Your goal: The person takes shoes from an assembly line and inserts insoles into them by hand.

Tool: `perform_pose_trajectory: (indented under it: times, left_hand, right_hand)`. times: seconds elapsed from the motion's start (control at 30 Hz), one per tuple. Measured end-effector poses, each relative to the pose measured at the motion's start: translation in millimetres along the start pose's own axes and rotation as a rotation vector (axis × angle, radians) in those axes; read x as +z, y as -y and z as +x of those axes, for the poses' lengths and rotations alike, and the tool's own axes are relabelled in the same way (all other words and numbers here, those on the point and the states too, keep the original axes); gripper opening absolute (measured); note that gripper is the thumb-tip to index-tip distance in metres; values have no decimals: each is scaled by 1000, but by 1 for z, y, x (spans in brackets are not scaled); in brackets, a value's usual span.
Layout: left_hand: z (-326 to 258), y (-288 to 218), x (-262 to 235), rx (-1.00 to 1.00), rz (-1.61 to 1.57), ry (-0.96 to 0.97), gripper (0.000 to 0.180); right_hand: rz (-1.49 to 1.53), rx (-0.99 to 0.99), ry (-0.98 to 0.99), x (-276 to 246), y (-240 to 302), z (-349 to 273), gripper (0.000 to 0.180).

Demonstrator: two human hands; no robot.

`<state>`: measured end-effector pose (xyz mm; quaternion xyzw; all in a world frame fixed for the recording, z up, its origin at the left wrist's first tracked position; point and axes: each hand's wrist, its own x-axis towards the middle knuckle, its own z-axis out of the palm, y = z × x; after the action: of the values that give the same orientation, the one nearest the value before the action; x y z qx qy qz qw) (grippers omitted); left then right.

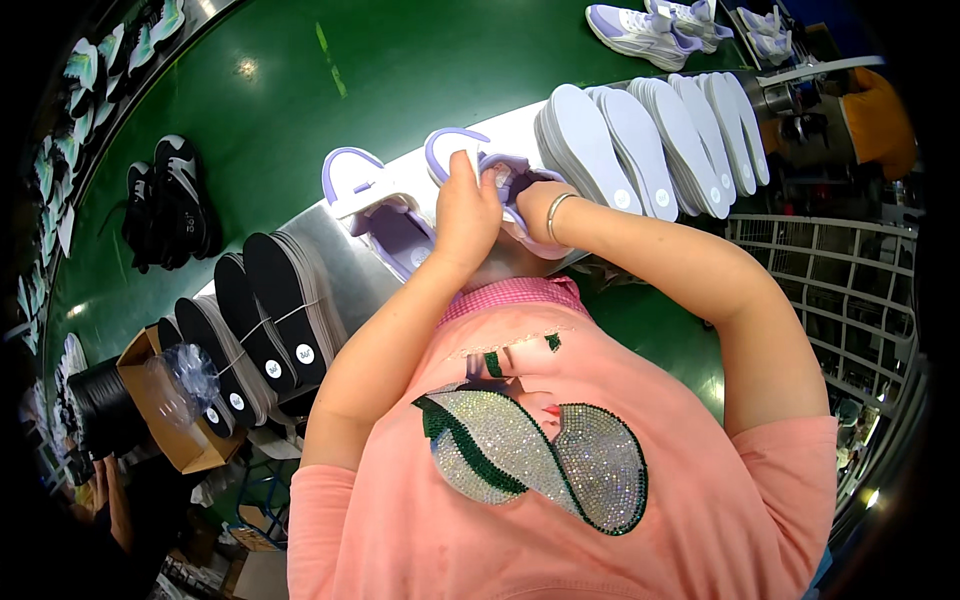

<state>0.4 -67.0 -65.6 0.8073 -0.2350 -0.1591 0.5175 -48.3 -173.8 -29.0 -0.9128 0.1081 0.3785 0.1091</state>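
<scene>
My left hand [468,215] is closed around the front of a white and lavender sneaker [457,145], its thumb pointing toward the toe. Into the opening of that same shoe reaches my right hand [543,208], a bracelet on its wrist; its fingers are hidden inside. Just left of my left hand rests a matching sneaker [352,175], its opening turned toward me and a lavender lining showing. Both shoes are at a narrow pale work ledge.
Stacks of white insoles [580,140] line the ledge on the right, bundled black insoles [280,300] on the left. Beyond lies a green surface [270,100] with black sneakers [180,205] and finished lavender sneakers [640,35]. A cardboard box [165,410], a wire rack [830,270] and other people flank me.
</scene>
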Motion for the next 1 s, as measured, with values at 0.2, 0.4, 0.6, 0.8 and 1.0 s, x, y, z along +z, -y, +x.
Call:
perform_pose_trajectory:
  times: [0.2, 0.4, 0.6, 0.8, 1.0]
  left_hand:
    - [0, -2, -1, 5, 24, 21, 22]
    - [-1, 1, -1, 19, 15, -4, 23]
    - [-1, 3, 2, 15, 29, -2, 24]
    - [0, 6, 0, -39, -3, -11, 24]
    - [3, 2, -1, -23, 24, 14, 23]
  right_hand:
    - [-10, 27, -37, 11, -2, 4, 30]
    - [-20, 30, -64, 12, -6, 2, 29]
    - [-59, 0, -50, 17, -11, 5, 23]
    - [400, -235, -148, 2, -35, -8, 22]
    - [-214, -252, 34, -1, -29, -43, 26]
